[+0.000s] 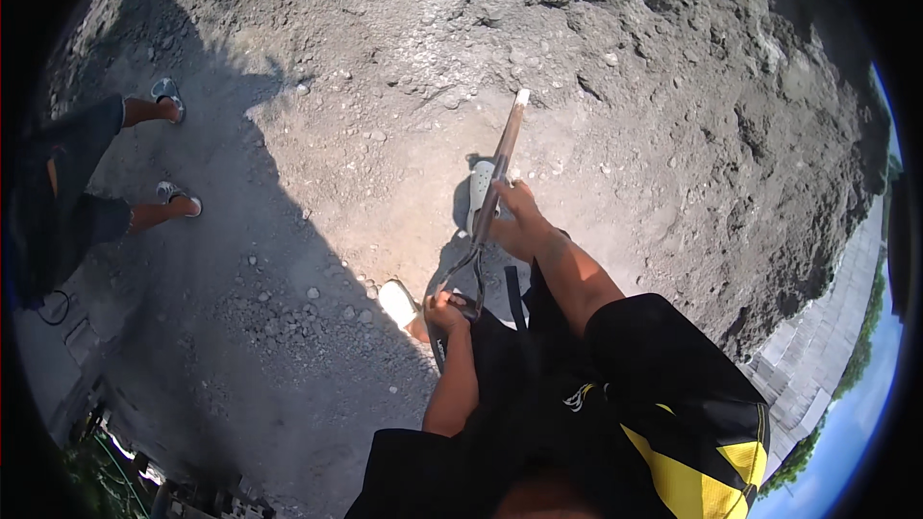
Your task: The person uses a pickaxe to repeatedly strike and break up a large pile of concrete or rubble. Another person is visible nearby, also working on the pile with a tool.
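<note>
Both hands clenched around a shovel (495, 183): left hand (445, 312) on grip, right hand (520, 223) on shaft.

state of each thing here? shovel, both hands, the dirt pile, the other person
shovel: held tilted, shaft pointing toward the pile, blade not clearly visible
left hand: closed around the shovel's D-shaped grip
right hand: closed around the shaft, further along
dirt pile: heaped, loose, lumpy with stones, in sun
other person's legs: standing at the left, in shadow, apart from the shovel
</note>
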### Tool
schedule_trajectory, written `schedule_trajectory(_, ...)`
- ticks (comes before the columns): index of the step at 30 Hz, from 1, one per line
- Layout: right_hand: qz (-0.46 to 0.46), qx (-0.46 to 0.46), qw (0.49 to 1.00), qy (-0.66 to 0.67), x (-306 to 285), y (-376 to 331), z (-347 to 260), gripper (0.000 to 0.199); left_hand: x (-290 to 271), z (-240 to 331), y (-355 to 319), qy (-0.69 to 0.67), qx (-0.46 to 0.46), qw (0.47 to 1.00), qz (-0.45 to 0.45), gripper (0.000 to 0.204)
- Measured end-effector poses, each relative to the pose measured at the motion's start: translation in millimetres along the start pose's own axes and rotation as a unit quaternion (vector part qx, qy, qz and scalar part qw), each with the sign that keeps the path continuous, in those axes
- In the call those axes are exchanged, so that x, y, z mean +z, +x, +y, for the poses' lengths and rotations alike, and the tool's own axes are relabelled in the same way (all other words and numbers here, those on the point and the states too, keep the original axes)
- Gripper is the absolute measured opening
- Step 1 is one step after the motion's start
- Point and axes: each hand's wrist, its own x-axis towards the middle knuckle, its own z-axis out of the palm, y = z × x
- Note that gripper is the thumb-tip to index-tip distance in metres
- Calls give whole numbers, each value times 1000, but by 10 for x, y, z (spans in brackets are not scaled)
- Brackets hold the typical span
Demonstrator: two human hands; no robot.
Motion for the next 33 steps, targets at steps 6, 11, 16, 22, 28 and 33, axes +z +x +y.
schedule_trajectory(6,32,425,849,313,-213,1299,1115,25,1159,781,-674,80,64,990,98,15)
schedule_trajectory(11,34,461,709,532,317,1359,832,12,912,1013,-488,196,150,951,188,12)
schedule_trajectory(16,-19,452,648,613,402,1085,385,19,670,1619,-498,323,265,903,102,16)
schedule_trajectory(22,41,380,583,717,330,561,-29,22,509,2500,-431,395,336,855,-26,16)
schedule_trajectory(28,223,254,507,793,85,-432,121,14,903,3081,-751,508,433,715,-209,16)
schedule_trajectory(33,337,134,471,804,-58,-1807,-46,17,1072,3025,-1193,553,471,581,-367,17)
